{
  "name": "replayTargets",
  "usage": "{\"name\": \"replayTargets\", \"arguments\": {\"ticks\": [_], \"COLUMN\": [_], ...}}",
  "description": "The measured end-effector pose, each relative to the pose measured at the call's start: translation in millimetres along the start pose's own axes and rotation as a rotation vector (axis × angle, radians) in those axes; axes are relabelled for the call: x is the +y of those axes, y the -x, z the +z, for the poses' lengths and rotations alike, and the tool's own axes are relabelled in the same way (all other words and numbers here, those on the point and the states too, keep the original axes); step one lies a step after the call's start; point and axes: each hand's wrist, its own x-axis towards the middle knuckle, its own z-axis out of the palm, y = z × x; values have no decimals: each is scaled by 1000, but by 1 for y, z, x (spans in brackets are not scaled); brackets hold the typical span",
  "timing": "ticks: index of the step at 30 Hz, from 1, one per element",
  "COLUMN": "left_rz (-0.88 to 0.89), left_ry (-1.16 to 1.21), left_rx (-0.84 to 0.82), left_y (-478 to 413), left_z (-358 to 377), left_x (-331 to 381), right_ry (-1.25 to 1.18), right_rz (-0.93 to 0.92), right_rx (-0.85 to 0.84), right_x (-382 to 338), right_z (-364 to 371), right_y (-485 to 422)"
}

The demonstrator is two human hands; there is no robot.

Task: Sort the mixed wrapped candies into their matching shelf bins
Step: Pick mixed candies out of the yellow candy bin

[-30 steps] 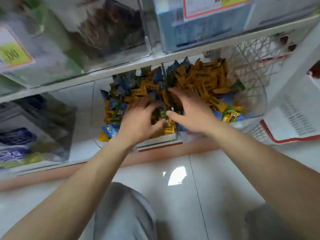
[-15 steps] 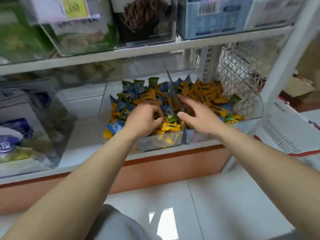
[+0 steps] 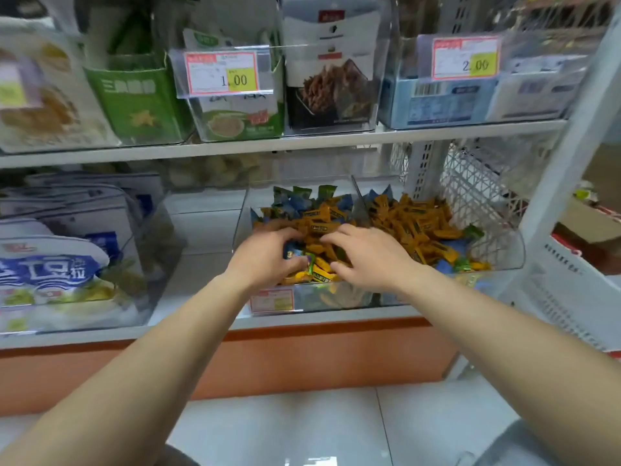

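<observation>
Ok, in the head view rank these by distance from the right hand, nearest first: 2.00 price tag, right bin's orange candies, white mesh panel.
1. orange candies, just right of the right hand.
2. white mesh panel, behind them, farther right.
3. 2.00 price tag, on the upper shelf, above.

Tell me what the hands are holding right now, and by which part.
Cannot tell. The left hand and right hand both reach into the mixed candies in the clear bin, but no single candy is clearly gripped.
</observation>
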Motion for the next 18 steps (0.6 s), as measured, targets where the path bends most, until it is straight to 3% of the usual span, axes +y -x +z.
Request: {"name": "replayTargets", "arguments": {"ticks": [3,7,13,16,18], "left_rz": [-12,-21,-109,-97,-82], "left_ry": [51,69,122,162,212], "left_rx": [6,21,1,-31,-36], "left_y": [5,11,14,11,11], "left_z": [1,0,-5,-5,-6], "left_x": [-1,-6,-10,-8,-8], "right_ry": [76,138,294,412,323], "right_rz": [63,121,64,33,59], "right_rx": [-121,-84,-199,-137,-83], "right_x": [-2,5,7,6,14], "right_z": [13,9,1,3,-2], "right_y": [-17,-29,-32,-34,-35]}}
